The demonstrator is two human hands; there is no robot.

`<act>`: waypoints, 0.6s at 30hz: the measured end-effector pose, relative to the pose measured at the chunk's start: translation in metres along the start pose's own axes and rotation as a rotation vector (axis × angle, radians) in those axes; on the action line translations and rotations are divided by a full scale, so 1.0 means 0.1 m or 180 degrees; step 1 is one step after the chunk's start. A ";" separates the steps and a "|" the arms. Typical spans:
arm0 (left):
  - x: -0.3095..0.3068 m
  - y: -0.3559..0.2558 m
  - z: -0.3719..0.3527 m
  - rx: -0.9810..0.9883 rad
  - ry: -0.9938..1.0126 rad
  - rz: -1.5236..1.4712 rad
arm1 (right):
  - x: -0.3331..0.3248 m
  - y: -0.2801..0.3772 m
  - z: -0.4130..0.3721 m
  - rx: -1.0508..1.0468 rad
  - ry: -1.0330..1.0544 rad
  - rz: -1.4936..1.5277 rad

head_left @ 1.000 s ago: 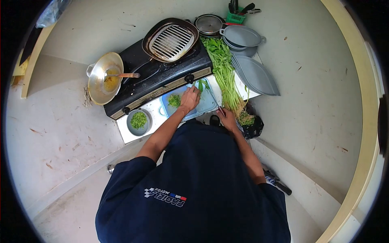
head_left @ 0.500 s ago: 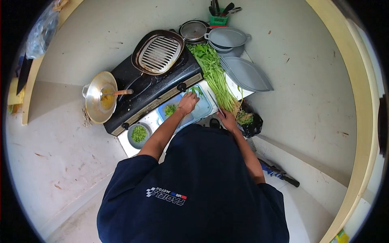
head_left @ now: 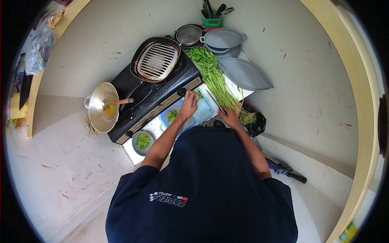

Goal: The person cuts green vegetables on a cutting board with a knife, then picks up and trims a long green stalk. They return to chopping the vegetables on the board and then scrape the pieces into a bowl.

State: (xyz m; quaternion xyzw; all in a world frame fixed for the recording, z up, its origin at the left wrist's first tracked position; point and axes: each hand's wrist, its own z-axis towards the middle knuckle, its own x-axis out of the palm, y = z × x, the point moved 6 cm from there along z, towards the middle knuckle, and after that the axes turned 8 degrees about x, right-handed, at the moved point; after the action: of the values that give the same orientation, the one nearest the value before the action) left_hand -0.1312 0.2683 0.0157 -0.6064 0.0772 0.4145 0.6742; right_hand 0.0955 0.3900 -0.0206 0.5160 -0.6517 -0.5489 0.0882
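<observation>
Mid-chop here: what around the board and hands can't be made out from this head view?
All in the head view:
1. The left hand covers whatever it presses on the blue board.
2. The right hand hides the knife handle; only the blade shows.
3. The dark shirt hides the board's near edge.
4. The wok contents: too small to identify.
5. The green basket tools: too small, at the top edge.

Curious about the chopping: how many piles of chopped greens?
2: one in the small round grey bowl, one on the light-blue plastic cutting board. Left hand may hide more.
</observation>
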 end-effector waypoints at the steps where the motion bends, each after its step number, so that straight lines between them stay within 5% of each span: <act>1: -0.05 -0.05 0.02 -0.0146 -0.0230 -0.0277 | -0.01 0.03 0.00 0.0075 0.0062 0.0013; 4: -0.13 -0.14 0.00 -0.0889 -0.0408 -0.0875 | 0.00 0.02 0.05 0.0259 0.0248 -0.0026; 18: -0.24 0.00 -0.29 -0.1708 -0.1615 -0.2711 | -0.02 0.46 0.37 0.0044 0.0711 0.0722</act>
State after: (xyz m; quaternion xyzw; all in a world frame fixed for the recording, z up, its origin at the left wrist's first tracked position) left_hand -0.1350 0.2315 0.0228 -0.6155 -0.4471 0.2437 0.6016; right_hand 0.0443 0.4083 0.0035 0.4975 -0.6957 -0.4701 0.2179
